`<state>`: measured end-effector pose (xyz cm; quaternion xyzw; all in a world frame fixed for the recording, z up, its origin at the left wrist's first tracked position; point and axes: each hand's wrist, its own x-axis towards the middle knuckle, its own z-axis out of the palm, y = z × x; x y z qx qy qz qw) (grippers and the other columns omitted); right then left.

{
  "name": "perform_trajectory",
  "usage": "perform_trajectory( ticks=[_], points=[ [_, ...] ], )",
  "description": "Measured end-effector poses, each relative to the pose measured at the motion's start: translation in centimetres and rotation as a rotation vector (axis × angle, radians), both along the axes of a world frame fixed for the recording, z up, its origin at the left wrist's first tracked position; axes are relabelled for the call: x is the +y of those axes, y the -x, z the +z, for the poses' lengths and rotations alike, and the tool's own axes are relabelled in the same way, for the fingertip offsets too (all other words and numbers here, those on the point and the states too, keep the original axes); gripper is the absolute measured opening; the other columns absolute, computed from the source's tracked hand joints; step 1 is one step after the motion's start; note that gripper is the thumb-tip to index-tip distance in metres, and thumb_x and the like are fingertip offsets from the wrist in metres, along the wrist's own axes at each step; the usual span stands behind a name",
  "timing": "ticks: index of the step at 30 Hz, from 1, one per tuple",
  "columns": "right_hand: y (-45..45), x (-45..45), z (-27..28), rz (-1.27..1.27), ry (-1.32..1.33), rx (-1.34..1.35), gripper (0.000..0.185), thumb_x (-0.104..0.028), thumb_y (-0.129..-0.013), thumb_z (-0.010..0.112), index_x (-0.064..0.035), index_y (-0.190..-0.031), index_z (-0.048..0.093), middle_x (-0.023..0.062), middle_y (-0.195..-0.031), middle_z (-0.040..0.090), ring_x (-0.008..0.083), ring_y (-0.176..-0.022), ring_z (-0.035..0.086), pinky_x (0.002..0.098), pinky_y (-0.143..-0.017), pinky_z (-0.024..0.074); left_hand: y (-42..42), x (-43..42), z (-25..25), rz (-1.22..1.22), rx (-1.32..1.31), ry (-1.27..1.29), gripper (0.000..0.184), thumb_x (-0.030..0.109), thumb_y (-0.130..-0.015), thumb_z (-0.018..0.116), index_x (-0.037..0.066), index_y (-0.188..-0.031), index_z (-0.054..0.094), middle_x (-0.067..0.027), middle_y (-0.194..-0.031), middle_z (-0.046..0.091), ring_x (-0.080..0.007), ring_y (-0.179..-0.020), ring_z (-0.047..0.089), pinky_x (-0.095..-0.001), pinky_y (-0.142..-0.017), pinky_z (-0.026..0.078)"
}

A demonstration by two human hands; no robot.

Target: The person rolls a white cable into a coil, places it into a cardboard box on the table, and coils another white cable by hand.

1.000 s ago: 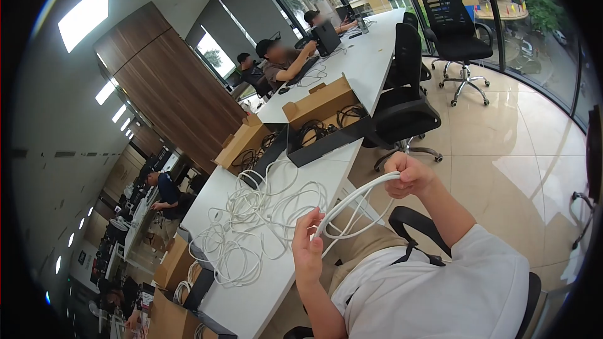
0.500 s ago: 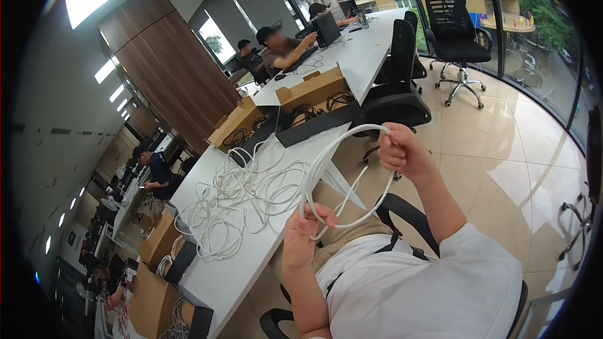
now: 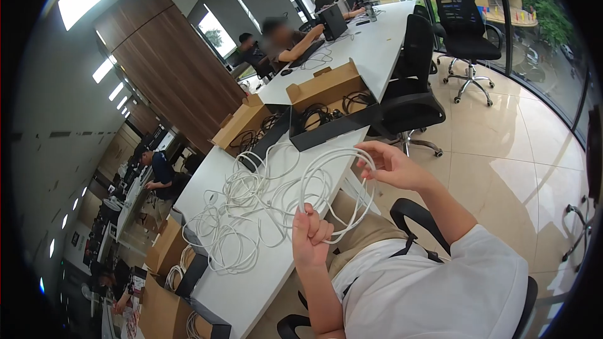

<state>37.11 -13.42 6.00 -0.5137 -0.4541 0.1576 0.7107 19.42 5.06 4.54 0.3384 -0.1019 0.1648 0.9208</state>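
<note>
A looped white cable (image 3: 306, 179) hangs between my two hands, above the front edge of the white table (image 3: 210, 295). At the lower left of the loop, my left hand (image 3: 311, 236) is closed round the cable. My right hand (image 3: 383, 166) pinches the upper right of the loop between thumb and fingers. A tangled pile of white cables (image 3: 235, 213) lies on the table just left of the loop.
Two open boxes of black cables (image 3: 333, 113) (image 3: 251, 129) stand behind the pile. Boxes with white cables (image 3: 182, 270) are at the near left. Black chairs (image 3: 408, 100) (image 3: 465, 31) stand at right. Several people (image 3: 160, 172) sit or stand farther off.
The cable has become a rounder, smaller coil. My left hand has closed into a fist round it, and my right hand has shifted left with its fingers more extended. The view has shifted slightly.
</note>
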Motion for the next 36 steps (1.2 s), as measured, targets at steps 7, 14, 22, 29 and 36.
perform_trajectory(
  ticks=[7, 14, 22, 29, 36],
  points=[
    [-2.1, 1.4, 0.0, 0.050, 0.304, 0.067, 0.029, -0.012, -0.089, 0.062, 0.0004, -0.115, 0.056, 0.0016, -0.086, 0.060, 0.0070, -0.068, 0.058, 0.0210, -0.060, 0.0491, -1.4, 1.9, -0.5, 0.025, 0.158, -0.083, 0.016, 0.020, -0.097, 0.051, 0.006, -0.106, 0.050, 0.0033, -0.057, 0.039, -0.0050, -0.044, 0.027, -0.0219, -0.043, 0.024],
    [-0.6, 0.9, -0.2, -0.018, 0.138, 0.085, 0.027, -0.008, -0.094, 0.050, -0.0009, -0.120, 0.056, 0.0016, -0.084, 0.060, 0.0057, -0.061, 0.057, 0.0197, -0.052, 0.0462, -0.9, 0.3, 0.3, 0.075, 0.206, -0.254, 0.021, 0.024, -0.100, 0.044, 0.006, -0.109, 0.051, 0.0021, -0.064, 0.040, -0.0051, -0.048, 0.031, -0.0195, -0.043, 0.025],
    [0.7, -2.4, -0.1, 0.024, 0.284, -0.074, 0.024, -0.019, -0.095, 0.054, 0.0007, -0.103, 0.063, 0.0021, -0.074, 0.059, 0.0065, -0.064, 0.058, 0.0209, -0.054, 0.0467, 0.7, -3.8, 2.3, 0.391, 0.289, -0.518, 0.026, 0.021, -0.098, 0.044, -0.001, -0.107, 0.054, 0.0026, -0.068, 0.039, -0.0024, -0.049, 0.029, -0.0178, -0.043, 0.020],
    [3.0, -3.4, -0.9, -0.144, -0.053, -0.298, 0.029, -0.027, -0.089, 0.065, 0.0006, -0.095, 0.066, 0.0042, -0.075, 0.065, 0.0099, -0.067, 0.060, 0.0272, -0.065, 0.0494, 1.3, -6.9, 1.9, 0.216, 0.292, -0.824, 0.027, 0.016, -0.096, 0.051, -0.002, -0.114, 0.059, 0.0078, -0.063, 0.040, -0.0004, -0.050, 0.029, -0.0181, -0.043, 0.020],
    [3.3, -4.7, 0.4, -0.135, 0.251, -0.442, 0.022, -0.020, -0.083, 0.070, 0.0000, -0.091, 0.067, 0.0051, -0.058, 0.053, 0.0080, -0.055, 0.044, 0.0280, -0.051, 0.0351, 0.0, -7.0, 0.8, 0.324, 0.247, -0.818, 0.026, 0.014, -0.087, 0.068, -0.001, -0.106, 0.060, 0.0035, -0.072, 0.053, -0.0012, -0.054, 0.043, -0.0157, -0.047, 0.032]
  ],
)
